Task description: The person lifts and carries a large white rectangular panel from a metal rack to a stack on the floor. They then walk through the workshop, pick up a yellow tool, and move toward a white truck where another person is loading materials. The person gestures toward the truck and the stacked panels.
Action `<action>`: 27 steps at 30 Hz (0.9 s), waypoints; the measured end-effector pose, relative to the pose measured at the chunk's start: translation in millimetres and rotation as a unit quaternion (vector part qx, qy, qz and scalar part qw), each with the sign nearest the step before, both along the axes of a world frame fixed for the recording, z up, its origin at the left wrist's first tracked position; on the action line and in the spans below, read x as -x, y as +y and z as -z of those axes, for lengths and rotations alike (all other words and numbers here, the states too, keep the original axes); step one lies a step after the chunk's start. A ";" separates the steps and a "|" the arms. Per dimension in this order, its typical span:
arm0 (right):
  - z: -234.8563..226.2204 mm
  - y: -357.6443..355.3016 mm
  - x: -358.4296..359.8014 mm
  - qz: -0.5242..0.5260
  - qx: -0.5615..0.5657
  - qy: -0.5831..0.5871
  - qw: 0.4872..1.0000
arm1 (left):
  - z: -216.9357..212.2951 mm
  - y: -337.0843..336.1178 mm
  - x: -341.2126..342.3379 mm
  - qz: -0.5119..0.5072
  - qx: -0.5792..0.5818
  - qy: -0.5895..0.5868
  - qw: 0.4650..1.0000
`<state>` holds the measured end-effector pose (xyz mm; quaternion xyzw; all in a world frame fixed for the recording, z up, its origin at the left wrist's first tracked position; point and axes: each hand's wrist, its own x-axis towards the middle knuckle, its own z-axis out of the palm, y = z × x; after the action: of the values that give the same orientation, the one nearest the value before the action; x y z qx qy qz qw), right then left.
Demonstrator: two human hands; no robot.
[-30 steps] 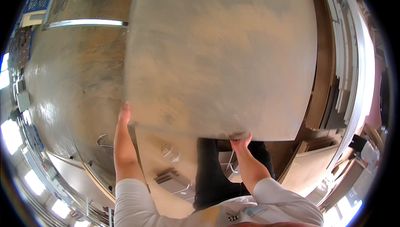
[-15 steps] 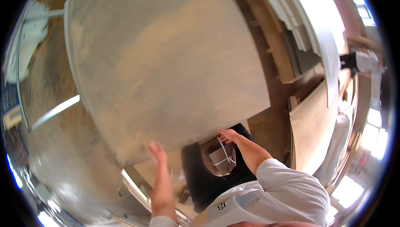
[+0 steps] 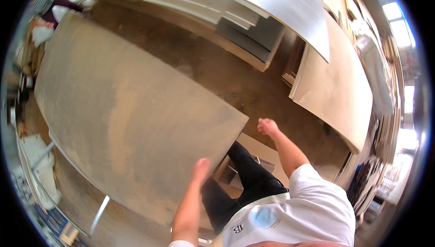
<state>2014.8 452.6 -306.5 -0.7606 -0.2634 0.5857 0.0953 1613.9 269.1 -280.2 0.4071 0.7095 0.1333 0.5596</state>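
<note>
While the person's left hand (image 3: 200, 169) is blurred over the near edge of a large, flat, dusty grey-brown rectangular panel (image 3: 127, 111), how far its fingers are open or whether they hold anything cannot be told. The right hand (image 3: 268, 127), fingers loosely curled with nothing visible in them, is near the panel's right corner. The panel spans the left; a pale tan flat board (image 3: 335, 88) lies to the right

The panel (image 3: 136, 111) is grey smeared with tan, the trousers (image 3: 253, 174) black, the distant, blurred shirt (image 3: 44, 1) apparently striped.
</note>
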 end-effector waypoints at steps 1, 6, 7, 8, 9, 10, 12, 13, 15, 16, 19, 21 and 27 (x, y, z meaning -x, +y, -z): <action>2.4 22.2 -30.3 0.067 -0.027 0.019 0.997 | 5.8 14.4 -0.4 0.024 0.024 0.012 0.999; -11.3 166.4 -167.7 0.282 -0.137 0.058 0.948 | 46.1 97.4 -11.3 0.098 0.079 0.077 0.989; -10.6 195.0 -192.7 0.313 -0.166 0.046 0.934 | 59.4 111.7 -14.0 0.098 0.069 0.080 0.990; -4.6 217.9 -237.6 0.308 -0.189 0.057 0.931 | 78.1 124.3 -16.5 0.099 0.056 0.080 0.990; 3.1 237.5 -280.0 0.304 -0.214 0.066 0.926 | 92.5 137.6 -22.8 0.101 0.043 0.079 0.991; 6.0 265.4 -291.6 0.356 -0.225 0.045 0.906 | 89.9 159.5 -31.6 0.114 0.056 0.100 0.987; 5.3 314.6 -326.4 0.423 -0.260 0.043 0.867 | 99.4 187.1 -47.1 0.140 0.047 0.123 0.981; 10.7 329.9 -357.4 0.442 -0.289 0.061 0.847 | 106.3 200.4 -54.8 0.157 0.039 0.129 0.978; 14.7 371.8 -373.8 0.525 -0.271 0.106 0.800 | 115.6 212.1 -67.4 0.160 0.029 0.152 0.975; 18.0 387.5 -378.5 0.535 -0.282 0.108 0.789 | 118.1 212.4 -72.5 0.163 0.024 0.162 0.973; 34.2 421.9 -394.8 0.551 -0.323 0.124 0.759 | 120.7 210.0 -86.4 0.168 0.032 0.127 0.977; 43.4 442.7 -385.4 0.568 -0.367 0.148 0.721 | 104.3 199.8 -91.1 0.156 0.045 0.090 0.983; 47.4 467.2 -453.6 0.578 -0.417 0.082 0.696 | 47.2 149.0 -67.7 0.118 0.153 0.020 0.981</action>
<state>2468.4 919.8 -353.9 -0.5941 0.0194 0.3054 0.7439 1681.6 418.1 -327.5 0.4001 0.6797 -0.0516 0.6126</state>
